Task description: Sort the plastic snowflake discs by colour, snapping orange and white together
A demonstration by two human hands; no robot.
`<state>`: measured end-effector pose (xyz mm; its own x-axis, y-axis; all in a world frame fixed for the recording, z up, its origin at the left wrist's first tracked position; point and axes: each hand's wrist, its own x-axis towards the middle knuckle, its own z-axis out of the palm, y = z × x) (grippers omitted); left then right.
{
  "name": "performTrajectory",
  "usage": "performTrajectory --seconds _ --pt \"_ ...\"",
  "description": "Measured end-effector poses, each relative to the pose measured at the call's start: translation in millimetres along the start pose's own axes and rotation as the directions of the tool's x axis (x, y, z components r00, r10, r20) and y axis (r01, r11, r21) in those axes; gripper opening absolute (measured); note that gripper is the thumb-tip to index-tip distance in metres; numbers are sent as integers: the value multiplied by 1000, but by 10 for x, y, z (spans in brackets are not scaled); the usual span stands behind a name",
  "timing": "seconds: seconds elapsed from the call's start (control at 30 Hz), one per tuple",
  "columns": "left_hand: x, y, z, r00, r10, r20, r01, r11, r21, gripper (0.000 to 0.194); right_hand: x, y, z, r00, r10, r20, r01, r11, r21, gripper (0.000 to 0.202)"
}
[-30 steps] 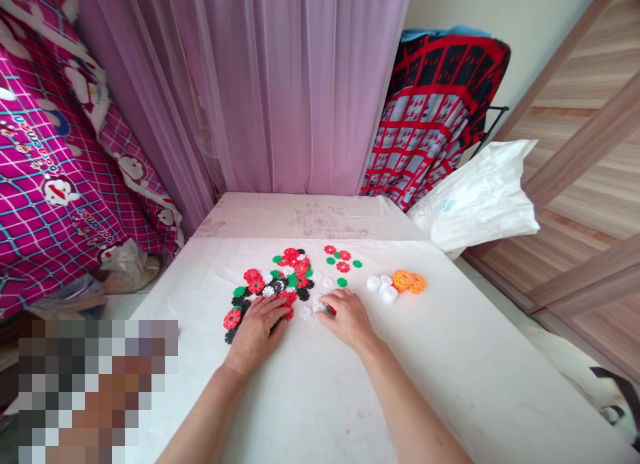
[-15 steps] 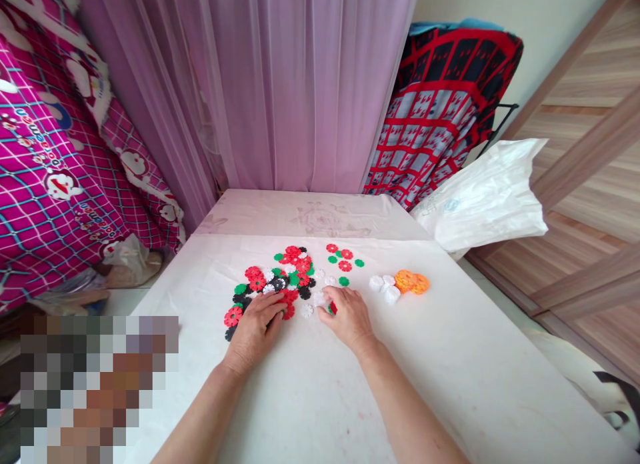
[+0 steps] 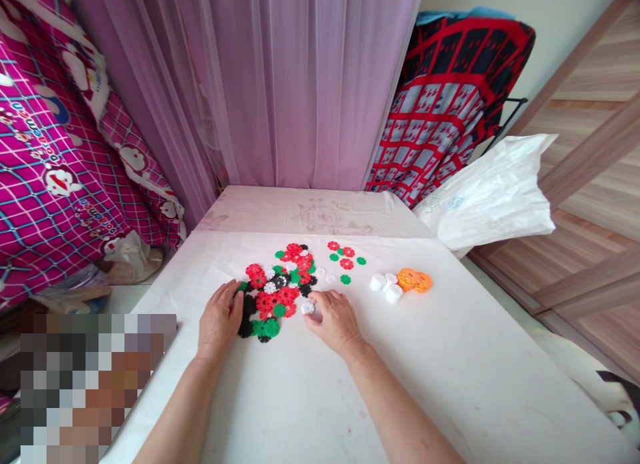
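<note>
A heap of flower-shaped plastic discs in red [image 3: 285, 301], green [image 3: 271, 327], black [image 3: 247, 307] and white lies in the middle of the table. My left hand [image 3: 219, 321] rests at the heap's left edge, its fingers loosely extended and touching black and green discs, with nothing gripped. On the heap's right side, my right hand [image 3: 334, 319] has its thumb and forefinger around a white disc [image 3: 308, 307], at the table surface. Its other fingers are curled and partly hidden. Two paler discs [image 3: 326, 275] lie just beyond that hand.
White discs [image 3: 386, 287] are gathered at the right beside a pile of orange discs [image 3: 415, 281]. Several red and green discs [image 3: 347, 264] lie scattered behind the heap. A white bag [image 3: 493, 191] stands at the table's far right edge; purple curtains [image 3: 300, 84] hang behind.
My left hand has moved left from over the heap to its outer edge, uncovering red, black and green discs. My right hand has shifted slightly left, to the white disc.
</note>
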<state>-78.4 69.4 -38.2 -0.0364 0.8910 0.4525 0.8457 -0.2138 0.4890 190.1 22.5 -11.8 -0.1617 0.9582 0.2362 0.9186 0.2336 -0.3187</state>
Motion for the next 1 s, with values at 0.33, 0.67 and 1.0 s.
performTrajectory --seconds 0.33,0.67,1.0 --pt "11 77 -8 992 -69 109 76 995 -59 49 -35 66 85 990 -34 -138 40 998 46 23" --pt "5 98 -26 990 -27 135 31 999 -29 48 71 432 -63 983 90 -161 -93 996 -15 21" --pt "7 81 -25 989 -17 145 21 999 -25 47 161 301 28 985 154 -79 -155 988 -4 11"
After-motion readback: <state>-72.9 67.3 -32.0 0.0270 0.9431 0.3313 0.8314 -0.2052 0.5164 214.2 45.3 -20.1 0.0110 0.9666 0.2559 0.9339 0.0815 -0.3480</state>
